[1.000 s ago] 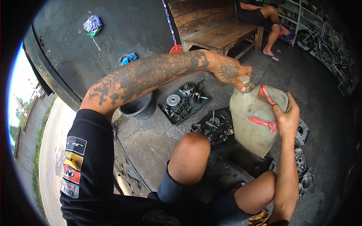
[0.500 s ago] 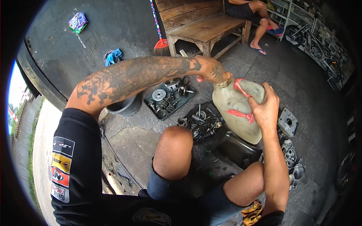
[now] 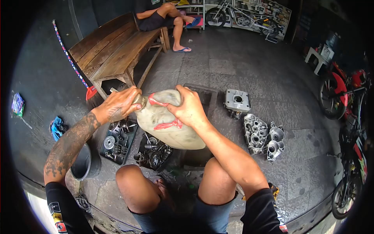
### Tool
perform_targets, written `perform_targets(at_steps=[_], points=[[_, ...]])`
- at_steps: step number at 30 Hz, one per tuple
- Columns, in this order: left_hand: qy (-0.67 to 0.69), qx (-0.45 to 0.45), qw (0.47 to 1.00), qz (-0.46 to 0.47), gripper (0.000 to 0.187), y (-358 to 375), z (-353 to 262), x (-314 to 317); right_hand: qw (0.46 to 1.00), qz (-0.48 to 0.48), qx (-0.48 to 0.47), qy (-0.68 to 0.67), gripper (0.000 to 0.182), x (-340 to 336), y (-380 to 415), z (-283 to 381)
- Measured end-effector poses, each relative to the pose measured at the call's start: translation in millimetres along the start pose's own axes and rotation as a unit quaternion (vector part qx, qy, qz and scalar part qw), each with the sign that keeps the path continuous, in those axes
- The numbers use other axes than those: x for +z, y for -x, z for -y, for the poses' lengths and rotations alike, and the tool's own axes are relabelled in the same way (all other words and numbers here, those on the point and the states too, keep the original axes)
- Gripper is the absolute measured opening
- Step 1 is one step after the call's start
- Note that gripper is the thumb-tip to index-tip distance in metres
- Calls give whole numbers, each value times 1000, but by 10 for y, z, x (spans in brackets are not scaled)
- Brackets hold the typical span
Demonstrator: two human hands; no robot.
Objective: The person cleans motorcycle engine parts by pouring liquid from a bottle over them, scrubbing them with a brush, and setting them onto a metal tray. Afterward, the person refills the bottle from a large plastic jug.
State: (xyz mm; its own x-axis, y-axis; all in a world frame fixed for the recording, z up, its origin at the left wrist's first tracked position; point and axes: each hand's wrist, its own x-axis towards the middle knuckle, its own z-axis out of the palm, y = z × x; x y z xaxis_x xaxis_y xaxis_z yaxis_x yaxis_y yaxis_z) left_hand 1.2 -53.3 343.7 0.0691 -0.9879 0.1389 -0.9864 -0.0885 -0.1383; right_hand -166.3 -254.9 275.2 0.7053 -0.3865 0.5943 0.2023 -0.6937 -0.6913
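A cloudy whitish plastic jerrycan (image 3: 177, 140), with red strips tied around its handle, is held up tilted in front of my knees. My left hand (image 3: 121, 103) is closed around its neck at the left end; whether a cap is under the fingers is hidden. With fingers wrapped round the handle, my right hand (image 3: 189, 108) grips the jerrycan from the right. Below it, a tray of gears and metal parts (image 3: 118, 142) and a second tray of greasy engine parts (image 3: 152, 154) lie on the floor. Part of a dark pan (image 3: 193, 159) shows beneath the jerrycan.
A black bucket (image 3: 86, 163) stands at left. On the right lie an engine cylinder (image 3: 237, 100) and engine casings (image 3: 256, 134). A wooden bench (image 3: 117, 52), with a seated person (image 3: 156, 17), is at the back; a red motorcycle (image 3: 346, 93) stands far right.
My view has swung right, bringing the motorcycle into sight. The jerrycan is tipped further onto its side, its neck end lower relative to its body. Both hands keep their holds.
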Motion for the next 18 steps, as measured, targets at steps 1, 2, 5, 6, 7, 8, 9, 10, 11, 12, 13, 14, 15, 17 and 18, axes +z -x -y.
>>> perform_targets(at_steps=[1,2,5,6,7,8,9,10,11,12,13,14,15,17,18], points=[[0,2,1000,6,44,-44,-37,-30,1000,-2,5,-4,50,-31,-20,4],[-13,-72,997,-18,41,-60,-91,-5,1000,-13,-7,10,49,-33,-16,13],[-52,-237,968,-64,48,-55,-248,79,998,-23,-54,36,39,36,2,80],[-48,-291,955,-27,60,-91,-320,5,996,-19,-71,42,38,46,2,88],[-58,-298,953,-15,67,-97,-285,10,995,-16,-89,48,37,52,1,90],[-44,-329,943,39,70,-133,-305,-64,995,-8,-89,47,37,56,17,114],[-18,-355,932,77,72,-153,-275,-82,994,-2,-95,47,36,56,6,129],[17,-357,927,113,74,-133,-183,-65,991,-1,-114,63,35,81,16,150],[38,-343,932,107,77,-101,-75,59,989,14,-125,78,35,98,23,178],[55,-328,937,102,80,-70,-10,164,991,25,-113,61,33,124,36,182],[92,-364,901,216,76,-153,-86,-28,994,32,-99,45,32,148,26,182],[132,-392,852,322,74,-195,-139,-212,996,32,-80,37,32,163,20,170],[129,-408,847,316,74,-88,-76,-160,997,30,-59,30,31,164,8,136],[211,-120,967,74,57,90,68,38,1000,23,-8,-3,31,143,-18,23],[205,-132,967,74,57,125,115,-1,1000,25,11,-3,31,108,-29,14]])
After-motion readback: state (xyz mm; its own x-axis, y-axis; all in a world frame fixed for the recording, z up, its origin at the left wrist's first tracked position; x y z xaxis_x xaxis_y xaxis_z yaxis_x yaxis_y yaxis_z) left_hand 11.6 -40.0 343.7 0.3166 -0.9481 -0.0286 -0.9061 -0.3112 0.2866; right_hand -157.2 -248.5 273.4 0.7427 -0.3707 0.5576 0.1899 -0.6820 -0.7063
